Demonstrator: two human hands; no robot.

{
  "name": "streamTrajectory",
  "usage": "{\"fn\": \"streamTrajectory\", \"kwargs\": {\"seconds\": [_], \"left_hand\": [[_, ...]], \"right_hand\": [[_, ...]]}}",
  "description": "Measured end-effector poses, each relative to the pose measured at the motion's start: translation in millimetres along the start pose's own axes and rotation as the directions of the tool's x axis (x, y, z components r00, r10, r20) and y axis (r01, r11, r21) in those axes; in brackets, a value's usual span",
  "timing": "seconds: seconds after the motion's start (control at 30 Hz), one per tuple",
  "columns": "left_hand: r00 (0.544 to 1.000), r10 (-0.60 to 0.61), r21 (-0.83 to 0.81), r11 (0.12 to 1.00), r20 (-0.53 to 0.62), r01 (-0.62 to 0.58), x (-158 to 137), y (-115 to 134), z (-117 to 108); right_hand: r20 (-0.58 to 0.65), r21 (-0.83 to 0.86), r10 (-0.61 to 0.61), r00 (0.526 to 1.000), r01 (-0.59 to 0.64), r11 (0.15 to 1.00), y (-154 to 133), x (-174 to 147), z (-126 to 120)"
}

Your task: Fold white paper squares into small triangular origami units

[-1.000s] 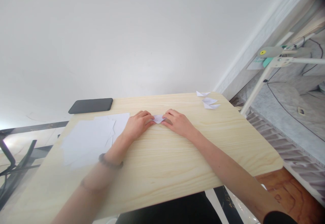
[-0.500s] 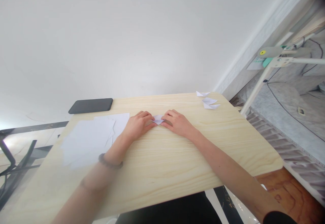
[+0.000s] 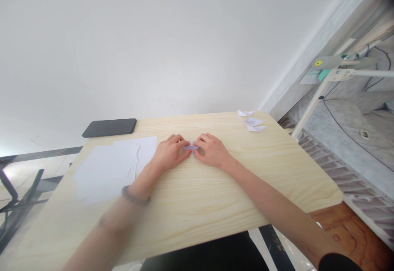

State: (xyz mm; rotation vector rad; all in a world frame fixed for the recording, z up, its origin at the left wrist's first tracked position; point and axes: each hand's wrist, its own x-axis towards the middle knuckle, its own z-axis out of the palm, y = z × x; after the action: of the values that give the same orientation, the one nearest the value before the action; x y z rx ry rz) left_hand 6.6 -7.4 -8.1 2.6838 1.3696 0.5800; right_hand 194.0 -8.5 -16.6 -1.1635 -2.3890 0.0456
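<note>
Between both hands, near the middle of the table, is a small folded white paper (image 3: pixel 191 147). My left hand (image 3: pixel 170 152) pinches its left end between thumb and fingers. At the opposite end, my right hand (image 3: pixel 212 149) grips it the same way. The paper's middle bulges open a little, and its two ends are hidden under the fingertips. Several finished-looking folded paper boats (image 3: pixel 255 125) lie at the table's back right corner, close together.
Left of my left hand lies a spread of white paper sheets (image 3: pixel 104 170). Behind them, a black phone (image 3: pixel 110 128) rests at the table's (image 3: pixel 197 205) back left edge, against the white wall. A white metal frame (image 3: pixel 314 103) stands beyond the right edge.
My fingertips have drawn slightly closer together. The paper between them has opened from a flat, pointed shape into a narrow bulging one.
</note>
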Motion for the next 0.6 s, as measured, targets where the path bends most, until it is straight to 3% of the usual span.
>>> {"fn": "streamTrajectory", "kwargs": {"seconds": [0.6], "left_hand": [[0.999, -0.025, 0.000, 1.000, 0.023, 0.025, 0.0, 4.8, -2.4]], "right_hand": [[0.019, -0.056, 0.039, 0.999, -0.038, 0.998, -3.5, 0.3, -0.5]]}}
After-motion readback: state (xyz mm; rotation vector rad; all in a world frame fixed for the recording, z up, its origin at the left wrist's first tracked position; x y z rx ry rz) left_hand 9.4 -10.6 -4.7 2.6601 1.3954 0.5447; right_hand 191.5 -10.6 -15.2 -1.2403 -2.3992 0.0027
